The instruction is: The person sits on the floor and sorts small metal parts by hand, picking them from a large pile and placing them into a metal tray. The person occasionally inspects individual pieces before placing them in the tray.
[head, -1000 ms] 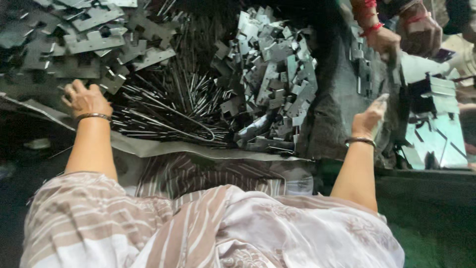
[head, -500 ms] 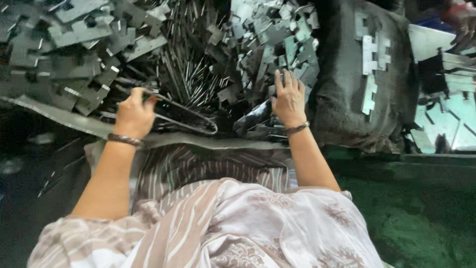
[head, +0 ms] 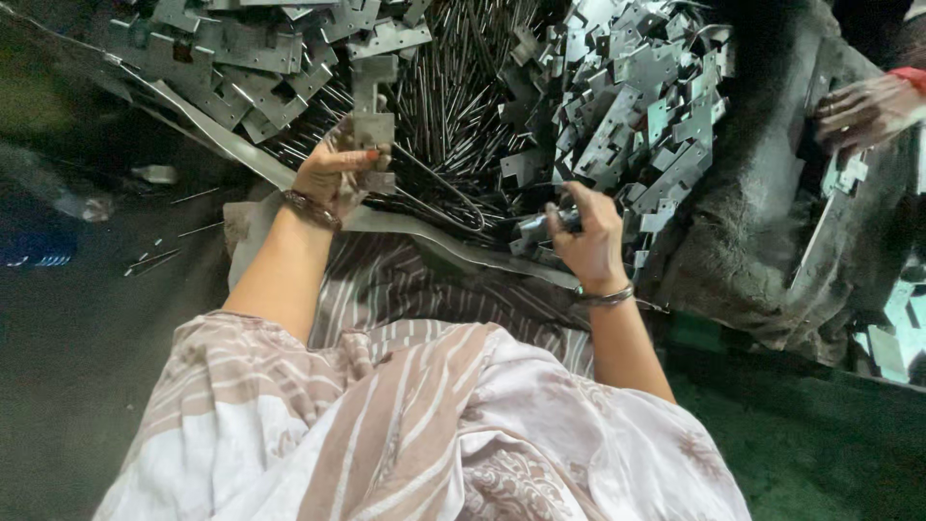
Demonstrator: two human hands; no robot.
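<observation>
- L hand (head: pixel 335 176) pinches a flat metal plate (head: pixel 372 125), plate sticks up just above fingertips.
- R hand (head: pixel 585 233) curled round a small metal piece (head: pixel 536 226), at heap's near edge.
- Thin rods (head: pixel 453 116) lie btwn both hands.

No packages, labels, signs, screens

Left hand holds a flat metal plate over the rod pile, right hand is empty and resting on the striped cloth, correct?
Not quite. The head view shows the right hand gripping a small metal piece at the pile's edge, not empty on the striped cloth. The left hand does hold a flat metal plate over the rods.
</observation>
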